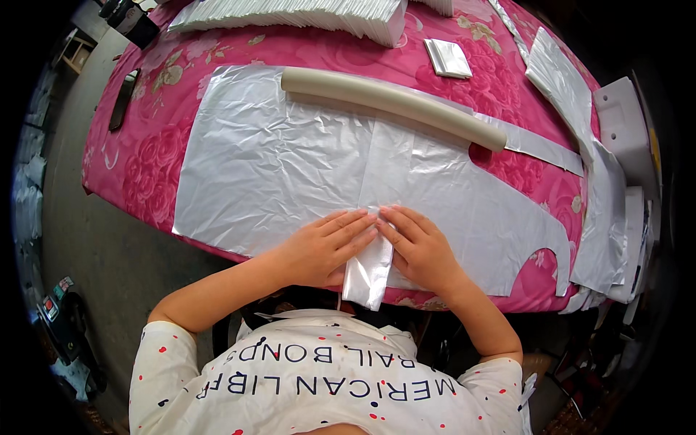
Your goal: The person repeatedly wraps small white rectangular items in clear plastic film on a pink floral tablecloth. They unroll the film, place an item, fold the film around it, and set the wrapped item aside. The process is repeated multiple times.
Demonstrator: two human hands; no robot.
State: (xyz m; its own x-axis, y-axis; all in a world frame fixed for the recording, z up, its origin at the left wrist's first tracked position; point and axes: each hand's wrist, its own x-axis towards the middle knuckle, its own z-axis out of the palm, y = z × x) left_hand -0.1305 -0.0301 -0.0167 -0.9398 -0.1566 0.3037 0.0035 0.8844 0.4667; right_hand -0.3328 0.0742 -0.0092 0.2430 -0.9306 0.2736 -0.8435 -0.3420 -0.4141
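A thin white plastic apron (268, 159) lies spread across the table, wrinkled on its left half, with a curved cutout at its right end. On its near edge sits a narrow folded strip of shiny plastic film (368, 272), its lower end reaching the table's front edge. My left hand (326, 243) rests flat along the strip's left side, fingers stretched out. From the other side my right hand (420, 246) lies flat too, fingers extended, the fingertips of both hands nearly meeting on the strip. A beige tube (391, 105) lies across the apron's far edge.
Stacked folded plastic (297, 18) lines the far edge of the pink floral tablecloth (156, 163). A small folded packet (448, 58) lies at the far right, more plastic sheeting (602, 196) along the right edge. A dark phone-like object (124, 99) and a dark jar (130, 22) are at left.
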